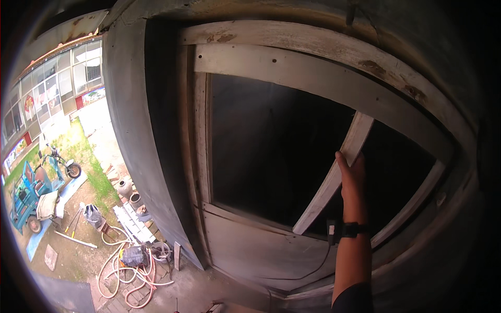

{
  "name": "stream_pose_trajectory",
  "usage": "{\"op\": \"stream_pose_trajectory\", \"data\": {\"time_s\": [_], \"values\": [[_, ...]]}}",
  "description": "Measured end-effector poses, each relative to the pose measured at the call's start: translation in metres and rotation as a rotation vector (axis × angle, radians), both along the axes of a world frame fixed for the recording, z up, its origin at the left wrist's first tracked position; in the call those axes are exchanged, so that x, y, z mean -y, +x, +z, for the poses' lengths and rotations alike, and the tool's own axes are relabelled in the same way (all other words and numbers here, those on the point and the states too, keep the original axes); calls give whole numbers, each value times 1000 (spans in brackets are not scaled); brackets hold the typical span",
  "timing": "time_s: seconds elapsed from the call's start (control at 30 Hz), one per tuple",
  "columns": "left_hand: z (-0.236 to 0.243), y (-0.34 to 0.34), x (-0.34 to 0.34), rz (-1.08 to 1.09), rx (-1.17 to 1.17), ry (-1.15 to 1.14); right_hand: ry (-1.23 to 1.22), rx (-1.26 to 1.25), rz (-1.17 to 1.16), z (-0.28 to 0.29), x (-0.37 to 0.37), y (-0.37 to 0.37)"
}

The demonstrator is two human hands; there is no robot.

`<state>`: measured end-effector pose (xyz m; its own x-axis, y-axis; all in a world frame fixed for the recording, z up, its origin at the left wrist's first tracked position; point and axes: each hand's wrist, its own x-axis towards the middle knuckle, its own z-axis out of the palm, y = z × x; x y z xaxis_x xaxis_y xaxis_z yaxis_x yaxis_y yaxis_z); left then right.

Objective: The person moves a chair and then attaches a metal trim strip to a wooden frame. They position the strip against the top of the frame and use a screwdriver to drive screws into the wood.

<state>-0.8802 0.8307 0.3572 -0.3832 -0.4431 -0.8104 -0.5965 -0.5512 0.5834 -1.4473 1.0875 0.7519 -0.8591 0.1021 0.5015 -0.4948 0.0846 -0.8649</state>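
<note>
My right hand (354,175) grips a white-painted wooden bar (323,194) at about its middle, with the thumb at the bar's left edge. The other fingers are mostly hidden. The bar slants across a dark opening (276,151) in a worn white wooden frame (308,75). Its upper end meets the frame's top rail, and its lower end meets the rail above a pale panel (250,242). A black strap (356,229) circles my right wrist, and a small device (331,229) with a thin dark cable sits beside it. My left hand is not in view.
A grey wall edge (138,120) stands left of the frame. Beyond it lies a sunlit yard with a blue three-wheeled cart (36,190), tangled pale hoses (117,271), white boards (133,221) and clay pots (125,188). A windowed building (57,78) stands at the far left.
</note>
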Motion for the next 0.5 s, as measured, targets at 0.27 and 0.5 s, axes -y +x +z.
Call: {"op": "stream_pose_trajectory", "data": {"time_s": [0.27,0.5], "values": [[2,-12,-1,68,-38,-104,-190,-18,307,9,-6,-29],[12,-44,-19,47,-112,-135,-225,-49,335,3,-2,-37]]}}
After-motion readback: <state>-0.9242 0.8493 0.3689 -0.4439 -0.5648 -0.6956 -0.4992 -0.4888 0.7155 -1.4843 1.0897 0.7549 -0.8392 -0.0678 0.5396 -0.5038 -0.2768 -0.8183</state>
